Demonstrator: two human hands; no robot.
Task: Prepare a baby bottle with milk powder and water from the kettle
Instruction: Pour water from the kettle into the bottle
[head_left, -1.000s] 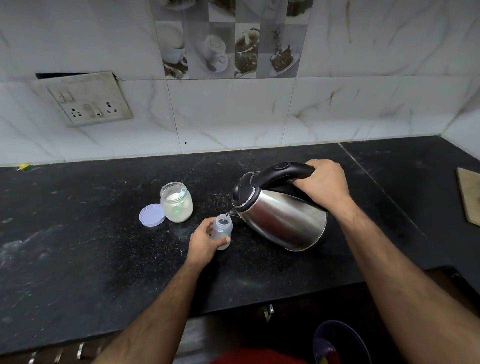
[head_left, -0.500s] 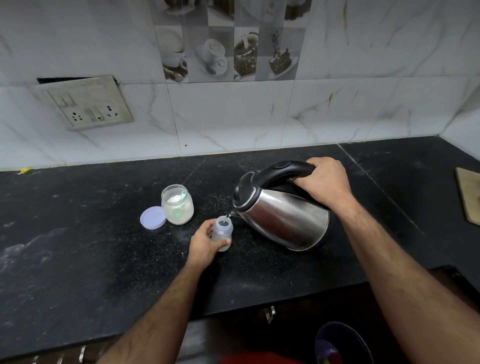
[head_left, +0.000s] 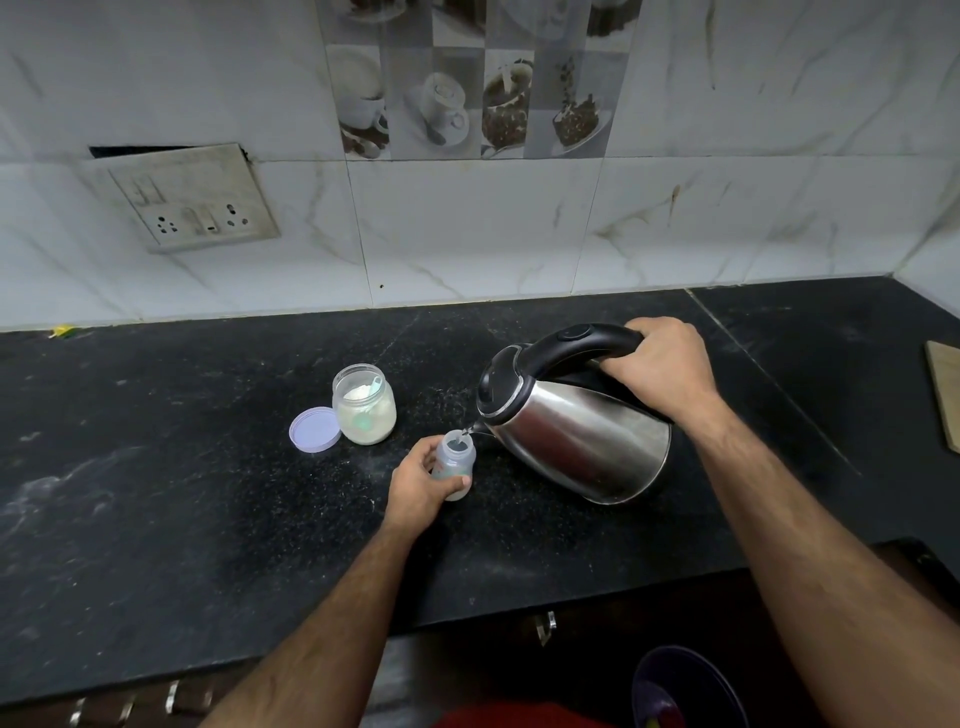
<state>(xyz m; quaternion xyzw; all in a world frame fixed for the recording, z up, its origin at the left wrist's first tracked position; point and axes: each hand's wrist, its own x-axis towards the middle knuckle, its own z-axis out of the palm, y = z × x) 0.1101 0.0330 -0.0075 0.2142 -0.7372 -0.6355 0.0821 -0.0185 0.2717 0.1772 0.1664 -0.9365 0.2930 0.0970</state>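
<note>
A small clear baby bottle (head_left: 457, 457) stands uncapped on the black counter (head_left: 156, 509), and my left hand (head_left: 418, 488) grips it from the left. My right hand (head_left: 662, 364) holds the black handle of a steel kettle (head_left: 576, 441). The kettle is tilted left, its spout right over the bottle's mouth. An open jar of milk powder (head_left: 363, 405) with a scoop inside stands to the left of the bottle. Its lilac lid (head_left: 314, 429) lies flat beside it.
A tiled wall with a switch and socket plate (head_left: 192, 200) rises behind the counter. A wooden board (head_left: 945, 395) lies at the right edge. Below the counter's front edge sits a dark bowl (head_left: 685, 691).
Both hands, the kettle and the bottle keep the same pose. Only the view has shifted slightly.
</note>
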